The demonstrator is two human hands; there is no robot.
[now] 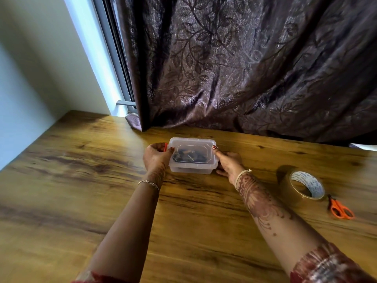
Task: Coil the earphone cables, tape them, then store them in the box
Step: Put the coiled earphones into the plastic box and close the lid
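The left hand [156, 158] curls round the red clip [165, 147] at the left end of the box [191, 170], the right hand [229, 162] pinches its right end, thumb on the lid [192, 141], dark earphone cables [188, 155] inside; storing looks nearly done, needing only the lid clipped shut.

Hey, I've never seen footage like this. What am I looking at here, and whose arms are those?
There is no machine here. A camera worn on a person's head looks down at their own two arms. The left hand and the right hand grip the two ends of a clear lidded box on a wooden table. Dark items show through its lid, too blurred to name. To the right lie a roll of brown tape and orange scissors. A dark curtain hangs behind.
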